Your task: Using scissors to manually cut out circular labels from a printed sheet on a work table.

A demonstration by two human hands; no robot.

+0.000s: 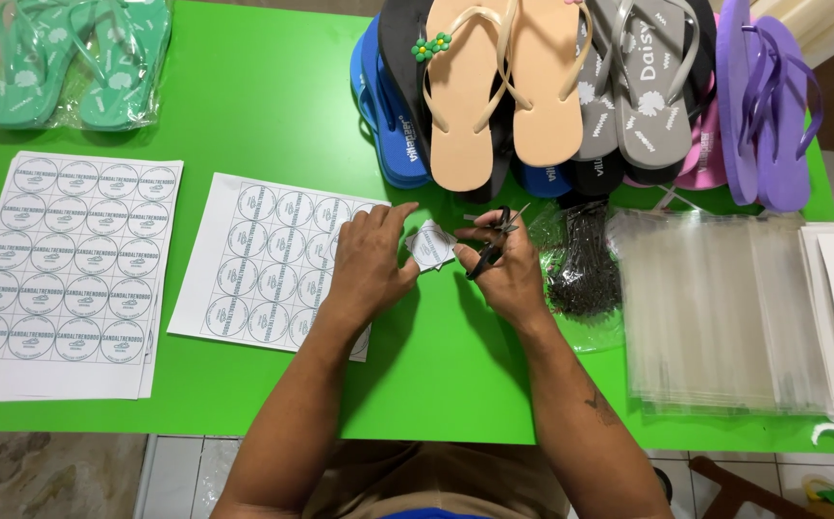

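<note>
The left hand (371, 258) is pinching a small cut-out paper label (431, 244) between thumb and fingers, holding it just above the green table (273, 106) beside the printed sheet of round labels (258, 258); the right hand (505, 261) is gripping a pair of small scissors (494, 240), its fingers closed through the handles, with the blades touching the label's edge. A bag of dark pins (582, 261) is lying just right of that hand; flip-flops (494, 82) are sitting piled at the far edge
</note>
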